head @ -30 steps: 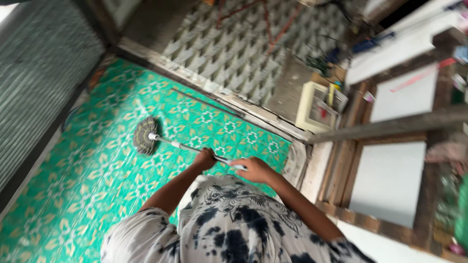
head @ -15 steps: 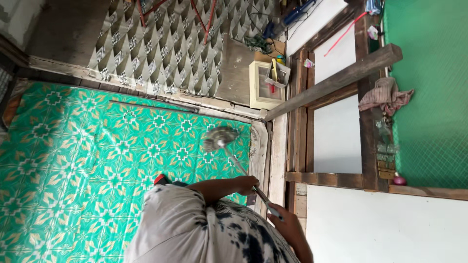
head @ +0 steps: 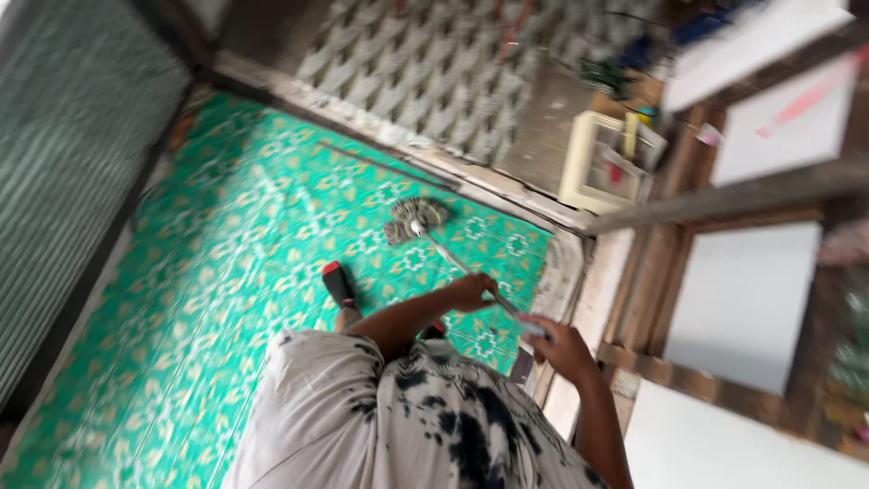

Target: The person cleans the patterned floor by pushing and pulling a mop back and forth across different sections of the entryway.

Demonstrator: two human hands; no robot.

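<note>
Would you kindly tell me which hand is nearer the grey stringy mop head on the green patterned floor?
Left. The left hand grips the metal handle closer to the mop head; the right hand holds its upper end.

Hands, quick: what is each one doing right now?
Left hand: closed around the mop handle, lower down.
Right hand: closed around the handle's upper end.

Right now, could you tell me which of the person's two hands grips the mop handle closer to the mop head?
The left hand: it holds the mop handle partway down, nearer the mop head. The right hand grips the handle's top end, by the wooden frame.
</note>
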